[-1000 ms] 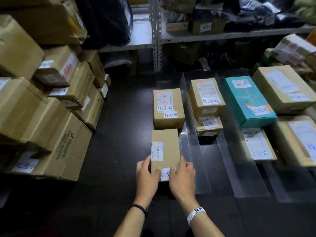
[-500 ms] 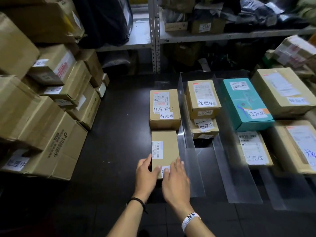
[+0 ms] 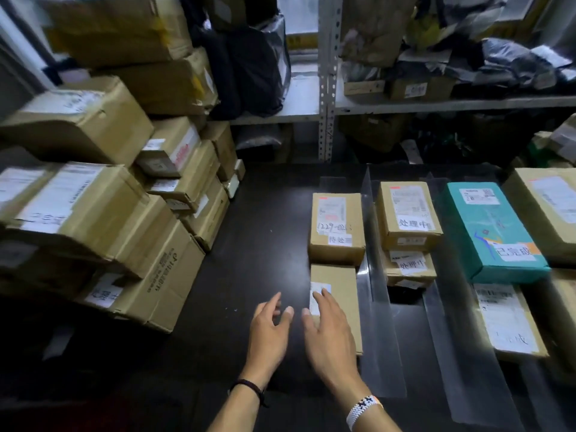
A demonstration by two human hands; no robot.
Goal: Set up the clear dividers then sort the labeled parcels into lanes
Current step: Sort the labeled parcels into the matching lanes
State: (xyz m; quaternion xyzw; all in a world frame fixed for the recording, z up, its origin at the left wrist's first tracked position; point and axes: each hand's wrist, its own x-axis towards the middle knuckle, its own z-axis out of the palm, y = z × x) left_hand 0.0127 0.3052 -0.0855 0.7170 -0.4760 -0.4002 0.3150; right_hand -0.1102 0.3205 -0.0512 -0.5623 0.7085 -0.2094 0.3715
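Note:
A small brown labeled parcel (image 3: 338, 282) lies flat on the dark table, just in front of another brown parcel (image 3: 336, 227) in the leftmost lane. My right hand (image 3: 330, 335) hovers over its near end with fingers spread, hiding that end. Just left of the parcel my left hand (image 3: 269, 327) is open and apart from it. A clear divider (image 3: 372, 254) stands right of this lane. Beyond it sit two stacked brown parcels (image 3: 408, 213), then a second clear divider (image 3: 436, 313), a teal parcel (image 3: 489, 226) and a flat parcel (image 3: 506, 319).
A tall heap of cardboard boxes (image 3: 103, 213) crowds the table's left side. Larger brown boxes (image 3: 548, 207) fill the far right. A metal shelf unit (image 3: 325, 79) with bags and boxes stands behind the table.
Both hands have let go of the small parcel, which now lies in the left lane. The left hand moved left, away from it. The view tilted up and the scene shifted right.

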